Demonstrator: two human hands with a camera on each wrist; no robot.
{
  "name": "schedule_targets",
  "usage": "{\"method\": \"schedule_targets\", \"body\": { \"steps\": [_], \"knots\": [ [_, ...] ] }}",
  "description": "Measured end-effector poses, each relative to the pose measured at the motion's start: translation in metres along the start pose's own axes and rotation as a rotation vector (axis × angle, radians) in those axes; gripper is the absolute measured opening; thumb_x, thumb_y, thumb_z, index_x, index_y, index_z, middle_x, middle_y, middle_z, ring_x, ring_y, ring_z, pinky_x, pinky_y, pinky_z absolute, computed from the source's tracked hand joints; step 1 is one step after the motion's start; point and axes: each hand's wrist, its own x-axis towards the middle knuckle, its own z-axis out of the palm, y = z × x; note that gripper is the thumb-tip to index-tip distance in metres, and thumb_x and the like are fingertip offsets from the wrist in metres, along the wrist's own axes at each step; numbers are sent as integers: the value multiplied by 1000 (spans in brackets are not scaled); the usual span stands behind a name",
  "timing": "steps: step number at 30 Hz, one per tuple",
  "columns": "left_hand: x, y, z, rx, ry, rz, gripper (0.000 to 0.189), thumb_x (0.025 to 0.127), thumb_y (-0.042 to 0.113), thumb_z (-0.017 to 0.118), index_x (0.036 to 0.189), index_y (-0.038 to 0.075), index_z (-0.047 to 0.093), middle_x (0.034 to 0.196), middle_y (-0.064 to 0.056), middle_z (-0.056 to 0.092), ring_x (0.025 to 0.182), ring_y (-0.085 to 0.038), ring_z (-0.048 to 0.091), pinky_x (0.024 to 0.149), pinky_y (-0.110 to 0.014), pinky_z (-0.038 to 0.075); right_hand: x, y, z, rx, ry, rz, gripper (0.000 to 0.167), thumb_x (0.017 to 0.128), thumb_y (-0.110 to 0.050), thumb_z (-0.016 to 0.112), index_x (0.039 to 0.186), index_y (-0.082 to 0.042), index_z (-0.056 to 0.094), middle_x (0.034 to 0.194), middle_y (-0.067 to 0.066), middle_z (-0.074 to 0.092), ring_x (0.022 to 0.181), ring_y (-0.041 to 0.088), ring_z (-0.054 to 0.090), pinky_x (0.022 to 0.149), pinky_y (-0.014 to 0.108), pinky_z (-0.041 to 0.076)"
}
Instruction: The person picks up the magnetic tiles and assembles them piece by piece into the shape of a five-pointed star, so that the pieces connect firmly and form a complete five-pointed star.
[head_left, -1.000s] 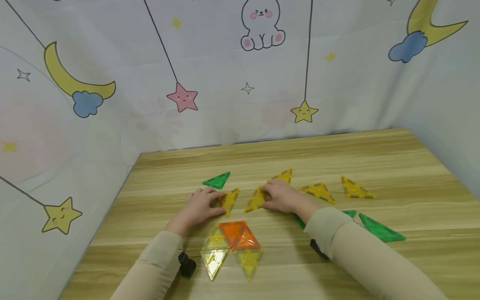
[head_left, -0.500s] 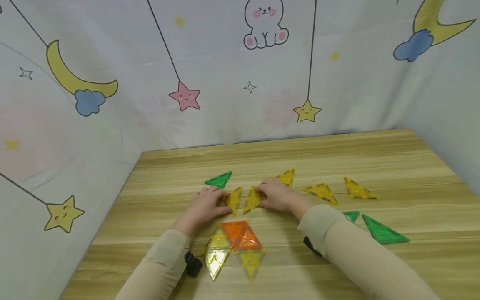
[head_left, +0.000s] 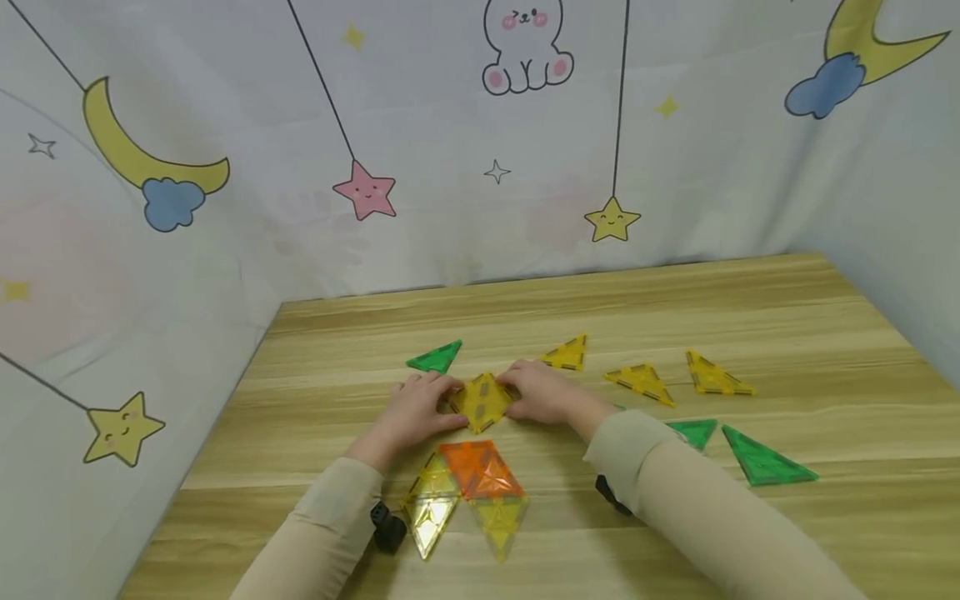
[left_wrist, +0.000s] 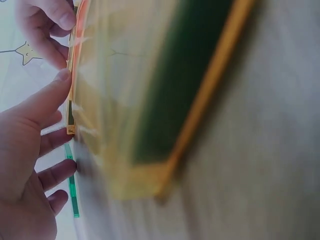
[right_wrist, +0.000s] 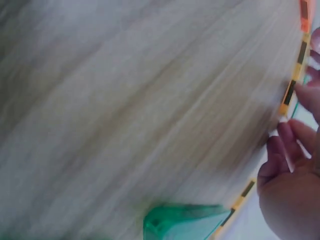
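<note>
Two yellow triangular magnetic tiles meet edge to edge on the table, forming a diamond in the head view. My left hand (head_left: 414, 408) holds the left tile (head_left: 469, 403) between thumb and fingers. The right tile (head_left: 496, 403) is held at its outer corner by my right hand (head_left: 546, 393). In the left wrist view the thumb of my left hand (left_wrist: 30, 135) presses the tile's edge, while its outer fingers spread near a green tile (left_wrist: 72, 185). The right wrist view has my right hand (right_wrist: 295, 165) at the edge of a yellow tile (right_wrist: 289, 95).
Just in front lie joined orange tiles (head_left: 480, 469) with yellow tiles (head_left: 431, 512) attached below. A green triangle (head_left: 437, 358) lies behind my left hand. Yellow triangles (head_left: 641, 382) and green triangles (head_left: 765, 458) are spread to the right. A patterned cloth (head_left: 442, 242) hangs behind the table.
The two yellow triangles have come together: the left one moved right, the right one moved left, and the gap between them closed. Both hands moved with them.
</note>
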Motion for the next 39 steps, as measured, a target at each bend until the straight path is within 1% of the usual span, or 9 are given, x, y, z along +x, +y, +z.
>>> {"method": "schedule_targets", "body": {
  "steps": [4, 8, 13, 18, 25, 30, 33, 39],
  "knots": [
    [0, 2, 0, 1, -40, 38, 68, 79, 50, 69, 137, 19, 50, 129, -4, 51, 110, -29, 44, 83, -45, 31, 0, 0, 3, 24, 10, 35, 56, 86, -31, 69, 133, -6, 52, 125, 12, 49, 114, 27, 46, 96, 39, 37],
    [1, 5, 1, -26, -51, 57, 70, 79, 50, 69, 138, 19, 49, 127, -4, 50, 109, -29, 43, 84, -46, 31, 0, 0, 5, 20, 28, 35, 56, 85, -32, 70, 131, -6, 53, 120, 10, 49, 109, 25, 46, 94, 38, 39],
    [2, 4, 3, -55, -58, 53, 76, 77, 52, 69, 140, 16, 46, 127, -5, 47, 111, -29, 40, 91, -48, 30, 0, 0, 3, 7, 29, 23, 56, 85, -32, 69, 132, -6, 52, 122, 10, 48, 110, 26, 46, 95, 39, 38],
    [2, 4, 4, -69, -83, 47, 84, 75, 58, 68, 143, 16, 41, 130, -7, 43, 115, -31, 36, 98, -51, 25, -1, -2, 1, -8, 19, 42, 57, 86, -33, 68, 134, -7, 50, 123, 9, 48, 109, 25, 46, 94, 38, 38],
    [0, 5, 5, -57, -83, 45, 90, 71, 62, 70, 143, 17, 40, 131, -8, 41, 117, -33, 35, 98, -54, 24, 1, -1, 4, -21, 9, 62, 58, 87, -34, 67, 136, -8, 49, 120, 7, 48, 107, 23, 44, 93, 37, 38],
    [-1, 4, 4, -25, -105, 40, 97, 68, 66, 69, 145, 18, 37, 134, -8, 40, 120, -32, 34, 97, -53, 25, 1, -2, 6, -46, 3, 56, 58, 88, -36, 66, 136, -8, 49, 121, 7, 47, 110, 24, 44, 94, 37, 38],
    [-3, 4, 3, -27, -102, 49, 93, 70, 63, 70, 144, 16, 38, 133, -8, 41, 120, -31, 34, 95, -53, 26, 1, -3, 6, -52, 4, 43, 59, 87, -37, 66, 135, -8, 49, 122, 7, 48, 111, 25, 43, 95, 37, 37],
    [-3, 0, 4, -53, -63, 82, 78, 76, 51, 72, 139, 15, 44, 128, -8, 46, 114, -31, 39, 90, -52, 31, 0, -3, 8, -43, 10, 22, 60, 86, -37, 67, 135, -7, 50, 123, 8, 48, 111, 26, 42, 96, 38, 37]
  ]
}}
